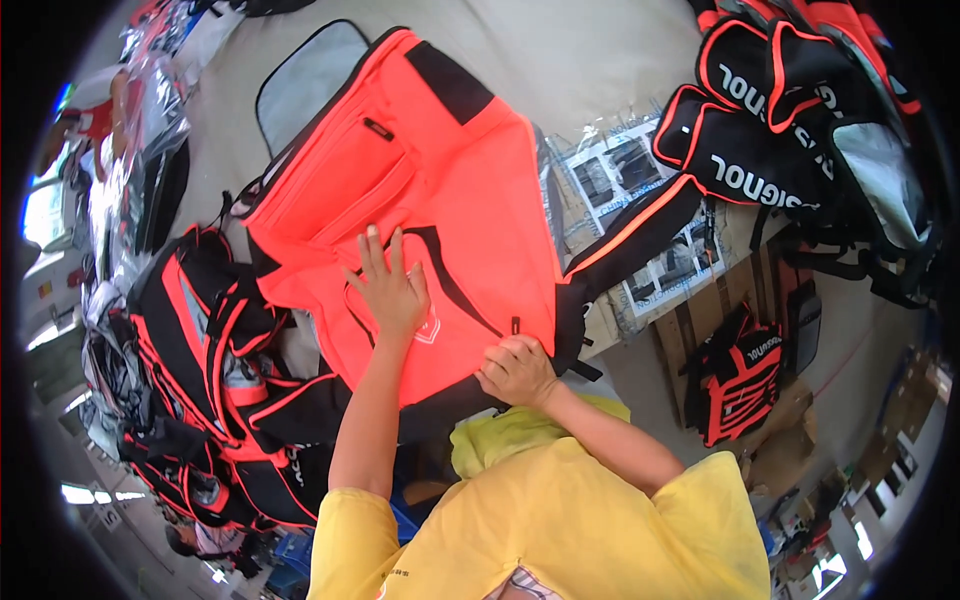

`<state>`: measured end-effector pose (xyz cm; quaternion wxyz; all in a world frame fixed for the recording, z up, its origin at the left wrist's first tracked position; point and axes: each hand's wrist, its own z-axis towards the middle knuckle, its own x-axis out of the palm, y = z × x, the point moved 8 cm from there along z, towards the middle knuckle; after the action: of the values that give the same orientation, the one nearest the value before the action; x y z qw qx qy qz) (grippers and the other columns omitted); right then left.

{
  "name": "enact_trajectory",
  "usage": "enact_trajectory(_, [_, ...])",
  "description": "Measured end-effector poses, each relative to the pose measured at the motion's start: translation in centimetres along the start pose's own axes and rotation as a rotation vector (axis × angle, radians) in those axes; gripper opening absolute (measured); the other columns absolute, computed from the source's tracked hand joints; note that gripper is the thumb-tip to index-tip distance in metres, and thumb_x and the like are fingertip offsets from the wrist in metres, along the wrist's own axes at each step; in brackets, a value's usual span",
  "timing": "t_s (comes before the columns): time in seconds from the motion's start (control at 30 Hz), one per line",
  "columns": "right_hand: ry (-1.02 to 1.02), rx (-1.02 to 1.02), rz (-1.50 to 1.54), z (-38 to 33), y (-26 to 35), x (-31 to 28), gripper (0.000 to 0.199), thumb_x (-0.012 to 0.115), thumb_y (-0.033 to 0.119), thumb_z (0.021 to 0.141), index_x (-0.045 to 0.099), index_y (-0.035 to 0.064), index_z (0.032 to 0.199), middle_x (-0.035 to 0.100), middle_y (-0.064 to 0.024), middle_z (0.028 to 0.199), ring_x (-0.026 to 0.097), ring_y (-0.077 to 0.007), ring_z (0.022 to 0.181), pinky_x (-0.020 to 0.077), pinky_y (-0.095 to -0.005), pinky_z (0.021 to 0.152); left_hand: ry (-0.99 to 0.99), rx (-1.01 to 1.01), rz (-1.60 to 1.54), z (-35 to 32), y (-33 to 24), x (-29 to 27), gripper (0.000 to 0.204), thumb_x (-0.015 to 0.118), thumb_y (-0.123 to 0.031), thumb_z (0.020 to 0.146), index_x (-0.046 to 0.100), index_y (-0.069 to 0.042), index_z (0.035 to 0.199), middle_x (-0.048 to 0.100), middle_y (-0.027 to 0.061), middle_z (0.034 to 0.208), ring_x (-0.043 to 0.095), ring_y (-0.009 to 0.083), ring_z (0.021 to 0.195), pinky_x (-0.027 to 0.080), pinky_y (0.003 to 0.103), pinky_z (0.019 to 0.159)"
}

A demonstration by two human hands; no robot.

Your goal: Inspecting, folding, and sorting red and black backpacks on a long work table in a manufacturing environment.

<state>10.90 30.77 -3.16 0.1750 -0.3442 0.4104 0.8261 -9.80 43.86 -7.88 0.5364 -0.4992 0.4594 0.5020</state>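
Note:
A large bright coral-red backpack [470, 210] with black panels lies in front of me, its far end pointing away. My left hand [392, 290] rests flat on its front, fingers spread, beside a curved black opening and a pale printed emblem. At the near right corner, my right hand [518, 370] has its fingers curled onto the bag's edge, just below a small dark zipper pull [515, 325]. What lies under those fingers is hidden. A grey-lined flap [310, 85] sticks out past the bag's far left side.
Black bags with coral trim [210, 350] are heaped at left, near clear plastic wrapping [155, 130]. More black bags [770, 130] pile up at far right beside a taped carton [640, 180]. A black-and-coral bag [742, 385] sits lower right. Another person [215, 540] is at lower left.

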Motion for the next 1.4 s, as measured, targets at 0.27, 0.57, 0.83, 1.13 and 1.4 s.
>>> enact_trajectory(0.27, [-0.046, -0.026, -0.040, 0.7, 1.3, -1.3, 0.025, 0.081, 0.028, 0.082, 0.063, 0.0149, 0.094, 0.062, -0.0027, 0.105, 0.060, -0.0248, 0.104, 0.0466, -0.0432, 0.096, -0.073, -0.029, 0.015, -1.0, 0.3, -1.8, 0.062, 0.060, -0.035, 0.103, 0.047, -0.016, 0.161, 0.032, 0.0149, 0.173, 0.024, 0.0352, 0.162, 0.017, 0.077, 0.120])
enact_trajectory(0.57, [-0.102, 0.088, -0.212, 1.5, 3.1, -11.9, 0.041, 0.075, 0.015, 0.090, 0.063, 0.0050, 0.129, 0.066, -0.0158, 0.128, 0.058, -0.0409, 0.127, 0.0440, -0.0549, 0.110, -0.074, -0.240, -0.228, -16.8, 4.7, -12.4, 0.055, 0.061, -0.033, 0.105, 0.053, -0.005, 0.152, 0.043, 0.0190, 0.166, 0.031, 0.0388, 0.159, 0.022, 0.070, 0.123])
enact_trajectory(0.83, [0.055, 0.356, 0.057, -6.6, -3.5, -8.4, 0.039, 0.058, 0.015, 0.109, 0.056, 0.0014, 0.145, 0.047, -0.0208, 0.162, 0.047, -0.0425, 0.147, 0.0398, -0.0458, 0.119, -0.170, -0.310, -0.572, -26.0, 5.3, -9.7, 0.061, 0.060, -0.024, 0.107, 0.042, -0.003, 0.161, 0.045, 0.0264, 0.162, 0.035, 0.0389, 0.157, 0.023, 0.058, 0.127])
enact_trajectory(1.13, [-0.195, 0.852, 0.489, -15.6, -2.7, -8.7, 0.036, 0.062, 0.021, 0.110, 0.056, -0.0003, 0.138, 0.068, -0.0097, 0.117, 0.068, -0.0161, 0.098, 0.0557, -0.0311, 0.087, -0.475, -1.191, -1.171, -37.9, 12.5, -4.2, 0.045, 0.061, -0.043, 0.110, 0.058, 0.000, 0.122, 0.063, 0.0077, 0.101, 0.060, 0.0209, 0.090, 0.051, 0.035, 0.086])
enact_trajectory(1.4, [0.387, 1.377, 1.170, -13.6, 2.2, -0.2, 0.088, 0.063, 0.063, 0.101, 0.038, -0.0027, 0.153, 0.057, -0.0313, 0.144, 0.065, -0.0403, 0.129, 0.0572, -0.0487, 0.102, -0.270, -1.111, -1.225, -35.2, 11.2, -4.9, 0.087, 0.065, -0.052, 0.104, 0.033, 0.007, 0.160, 0.047, 0.0272, 0.156, 0.045, 0.0358, 0.146, 0.035, 0.041, 0.121])
